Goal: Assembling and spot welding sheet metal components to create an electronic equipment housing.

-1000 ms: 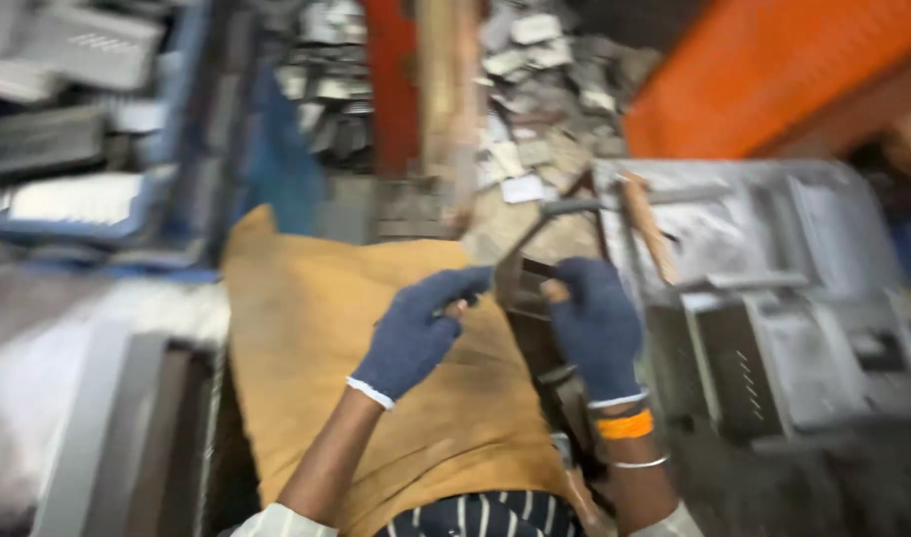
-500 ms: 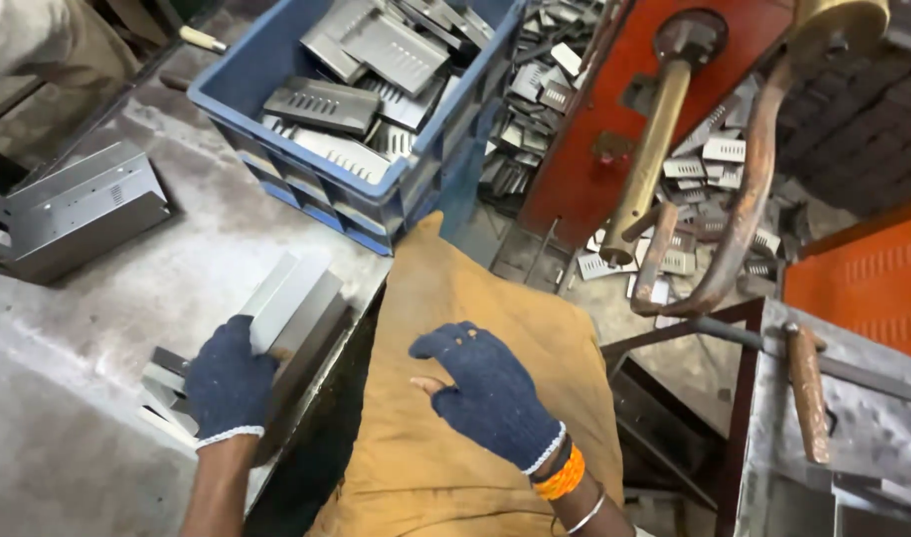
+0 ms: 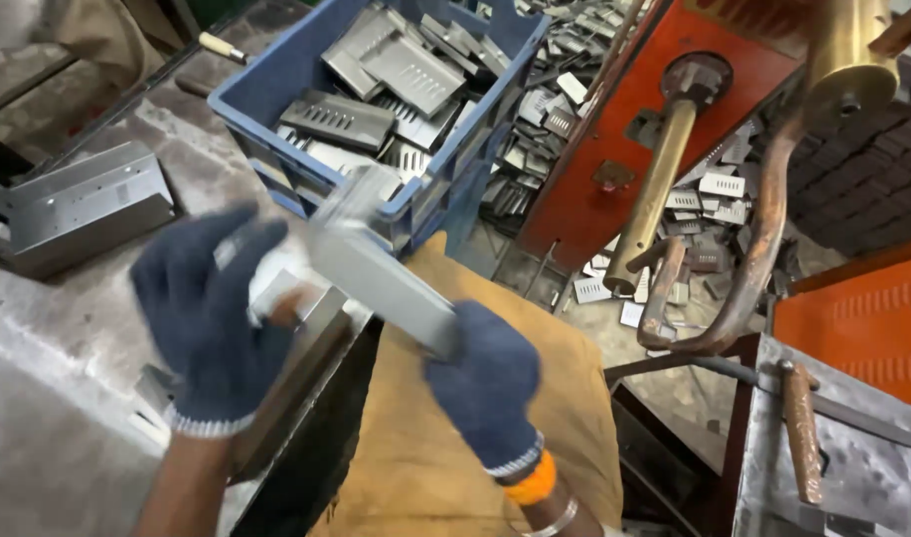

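Both gloved hands grip one grey metal bracket [image 3: 376, 273] held above the bench edge. The left hand [image 3: 209, 313] closes round its near-left end; the right hand [image 3: 480, 383] pinches its lower right end. The long axis slopes from upper left down to the right, spanning both grips. The blue crate [image 3: 276, 134] lies beyond.

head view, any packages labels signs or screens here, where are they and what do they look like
No labels, signs or screens show.
Blue crate: top centre on the bench, rectangular plastic bin full of grey slotted metal plates.
Metal piece: held between left hand and right hand, flat grey sheet, bare of any sticker.
Red machine panel: upper right, plain red, unmarked as far as can be seen.
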